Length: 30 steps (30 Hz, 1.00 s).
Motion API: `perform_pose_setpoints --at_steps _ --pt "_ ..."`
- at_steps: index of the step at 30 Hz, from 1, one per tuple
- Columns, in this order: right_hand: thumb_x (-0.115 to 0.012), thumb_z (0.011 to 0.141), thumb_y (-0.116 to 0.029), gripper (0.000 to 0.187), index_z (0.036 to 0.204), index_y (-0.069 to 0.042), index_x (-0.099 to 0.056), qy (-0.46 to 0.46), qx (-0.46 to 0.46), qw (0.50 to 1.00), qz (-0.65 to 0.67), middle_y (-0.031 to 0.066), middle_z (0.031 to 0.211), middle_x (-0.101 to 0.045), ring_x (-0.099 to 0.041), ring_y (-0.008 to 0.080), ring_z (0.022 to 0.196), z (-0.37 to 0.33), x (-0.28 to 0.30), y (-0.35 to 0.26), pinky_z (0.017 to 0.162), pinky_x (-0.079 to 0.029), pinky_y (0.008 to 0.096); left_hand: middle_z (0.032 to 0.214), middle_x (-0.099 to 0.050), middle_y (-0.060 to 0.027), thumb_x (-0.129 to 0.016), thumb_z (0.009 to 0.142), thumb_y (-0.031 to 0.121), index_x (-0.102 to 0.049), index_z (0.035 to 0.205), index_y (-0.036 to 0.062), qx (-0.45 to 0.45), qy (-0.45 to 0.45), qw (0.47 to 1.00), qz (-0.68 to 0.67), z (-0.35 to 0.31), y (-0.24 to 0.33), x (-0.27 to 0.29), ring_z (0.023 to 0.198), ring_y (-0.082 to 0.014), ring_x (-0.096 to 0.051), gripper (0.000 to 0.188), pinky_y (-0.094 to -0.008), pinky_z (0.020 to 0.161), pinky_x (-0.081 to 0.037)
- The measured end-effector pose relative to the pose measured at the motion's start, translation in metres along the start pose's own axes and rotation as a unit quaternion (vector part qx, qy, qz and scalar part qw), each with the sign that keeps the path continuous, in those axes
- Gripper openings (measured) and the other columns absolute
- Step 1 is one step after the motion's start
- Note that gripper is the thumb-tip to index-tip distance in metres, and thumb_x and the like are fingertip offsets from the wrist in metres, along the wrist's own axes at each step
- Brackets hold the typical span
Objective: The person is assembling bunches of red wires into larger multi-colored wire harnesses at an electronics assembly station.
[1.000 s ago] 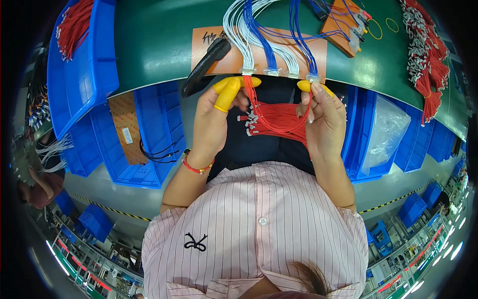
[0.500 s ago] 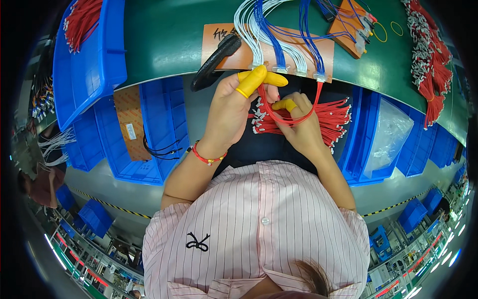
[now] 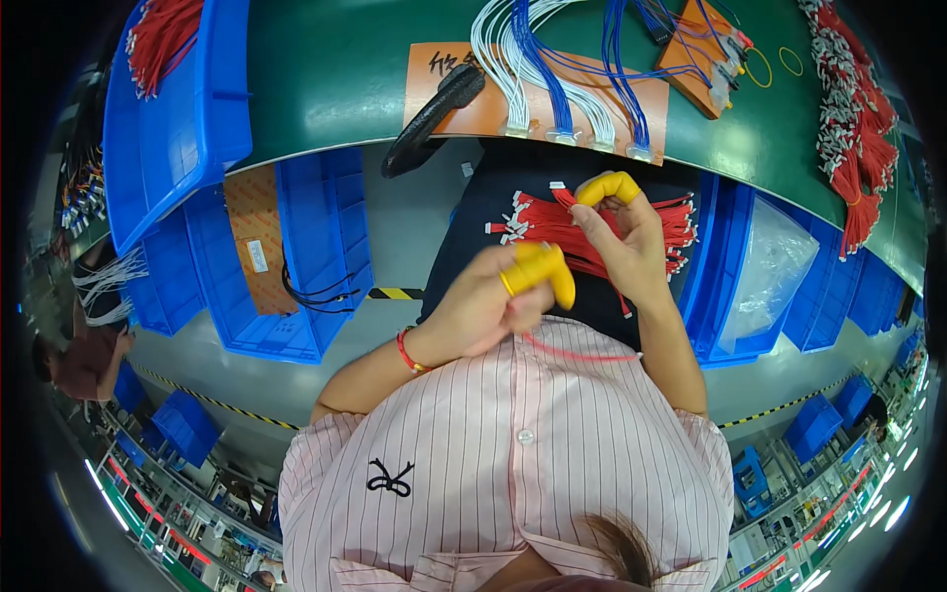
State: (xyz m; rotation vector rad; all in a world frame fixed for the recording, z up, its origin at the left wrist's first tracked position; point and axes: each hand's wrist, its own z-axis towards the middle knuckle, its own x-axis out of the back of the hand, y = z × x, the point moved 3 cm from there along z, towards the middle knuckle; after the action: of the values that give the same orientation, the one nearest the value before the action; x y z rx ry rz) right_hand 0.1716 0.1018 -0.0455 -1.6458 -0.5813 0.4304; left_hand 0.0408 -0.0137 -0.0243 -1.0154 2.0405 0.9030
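Observation:
My left hand [image 3: 498, 301], blurred by motion, is closed near my shirt front. From its fingers a thin red cable [image 3: 582, 353] trails to the right. With thumb and forefinger my right hand [image 3: 626, 232] pinches another red cable [image 3: 563, 196], whose white connector points up. Yellow finger cots cover fingertips on both hands. Beneath them a pile of red cables [image 3: 538, 219] with white plug ends lies across my lap. Beyond, an orange board [image 3: 454, 120] at the table edge carries white wires [image 3: 509, 94] and blue wires [image 3: 557, 99] ending in clear connectors.
A black handle-like object [image 3: 434, 113] overhangs the table edge. On the green table [image 3: 326, 79] lie a small orange block [image 3: 691, 64] and bundles of red cables [image 3: 853, 138]. Blue bins [image 3: 326, 247] stand below on both sides; another blue bin [image 3: 178, 148] is at the left.
Both hands have left the board's edge: the left came down toward my shirt, the right rose slightly. The red cables that looped from the board's connectors are off them.

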Motion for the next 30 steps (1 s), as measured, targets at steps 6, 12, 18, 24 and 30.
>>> perform_pose_setpoints --at_steps 6,12,18,24,30 --pt "-0.066 0.087 -0.004 0.013 0.096 0.001 -0.057 -0.001 0.056 0.997 -0.057 0.0068 0.084 -0.059 -0.059 0.0119 0.073 -0.002 -0.012 -0.021 0.069 -0.048 0.0253 0.068 -0.043 0.0087 -0.059 0.096 0.014 -0.058 0.127 0.0036 -0.213 0.108 0.952 0.193 0.015 0.026 -0.002 0.054 0.0004 -0.03 0.033 -0.0192 0.046 -0.022" --pt "-0.068 0.085 -0.004 0.014 0.096 0.0 -0.061 0.015 0.205 0.946 -0.251 0.0091 0.082 -0.06 -0.059 0.0176 0.069 0.002 -0.014 -0.027 0.066 -0.049 0.0298 0.086 -0.056 0.0039 -0.06 0.095 0.011 -0.062 0.121 0.0018 -0.4 0.084 0.824 0.392 0.026 0.032 0.011 0.055 0.0011 -0.032 0.028 -0.0173 0.047 -0.025" --pt "-0.067 0.085 -0.003 0.013 0.097 0.001 -0.065 -0.034 0.044 0.992 -0.11 0.0092 0.079 -0.058 -0.058 0.0193 0.068 -0.006 -0.01 -0.025 0.065 -0.046 0.0281 0.092 -0.059 -0.0011 -0.053 0.098 0.014 -0.062 0.106 -0.0012 -0.321 0.058 0.918 0.224 0.021 0.04 -0.003 0.052 0.0011 -0.032 0.019 -0.0176 0.045 -0.024" --pt "-0.065 0.088 -0.004 0.019 0.107 0.001 -0.063 -0.077 -0.002 0.995 -0.063 0.0035 0.08 -0.059 -0.057 0.0104 0.071 -0.007 -0.007 -0.032 0.066 -0.046 0.0239 0.079 -0.057 -0.0013 -0.051 0.1 0.018 -0.061 0.108 -0.0032 -0.293 0.063 0.942 0.149 0.022 0.045 -0.001 0.049 0.0014 -0.029 0.025 -0.0174 0.044 -0.02" --pt "-0.064 0.087 0.0 0.016 0.102 0.0 -0.062 -0.002 -0.131 0.99 0.055 0.0016 0.077 -0.06 -0.052 0.0052 0.064 -0.016 0.049 -0.026 0.058 -0.042 0.0194 0.074 -0.056 -0.0008 -0.056 0.098 0.017 -0.062 0.107 -0.0042 -0.315 0.105 0.925 0.181 0.028 0.055 -0.001 0.048 0.0012 -0.028 0.024 -0.0178 0.044 -0.018"
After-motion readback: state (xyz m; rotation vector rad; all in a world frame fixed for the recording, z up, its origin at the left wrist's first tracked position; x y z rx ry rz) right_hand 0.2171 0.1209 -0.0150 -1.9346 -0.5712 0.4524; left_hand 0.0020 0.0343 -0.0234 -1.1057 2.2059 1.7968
